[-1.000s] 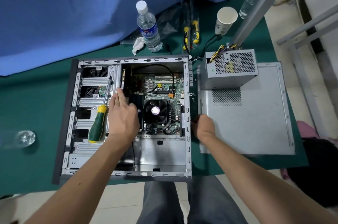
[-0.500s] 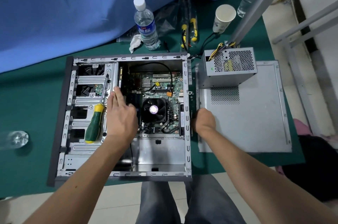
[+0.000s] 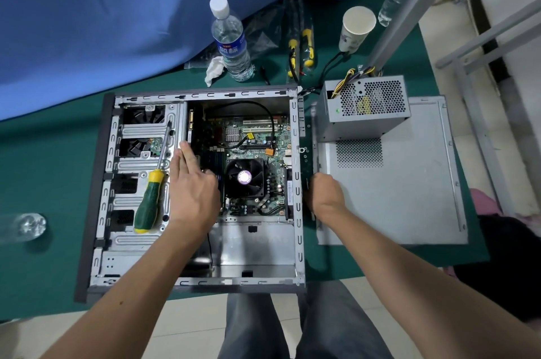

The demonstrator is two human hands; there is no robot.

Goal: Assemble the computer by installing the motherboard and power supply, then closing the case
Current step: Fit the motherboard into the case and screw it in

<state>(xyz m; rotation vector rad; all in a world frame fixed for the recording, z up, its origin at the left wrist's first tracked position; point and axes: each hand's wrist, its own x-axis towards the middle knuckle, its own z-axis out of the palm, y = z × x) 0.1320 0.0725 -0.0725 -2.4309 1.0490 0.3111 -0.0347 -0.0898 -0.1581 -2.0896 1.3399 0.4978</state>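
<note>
Nearby: screwdriver [image 3: 149, 200] on drive bays [image 3: 140, 153], PSU [image 3: 363, 108] outside case [image 3: 297, 183].

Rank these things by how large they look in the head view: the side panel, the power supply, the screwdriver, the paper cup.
1. side panel
2. power supply
3. screwdriver
4. paper cup

The cup stands farther from the camera, so its true size against the screwdriver is unsure.

Green-and-yellow screwdriver [image 3: 149, 199]; grey case [image 3: 298, 212]; green motherboard [image 3: 257, 139]; dark green tablecloth [image 3: 49, 171]; blue-labelled bottle [image 3: 231, 42].
</note>
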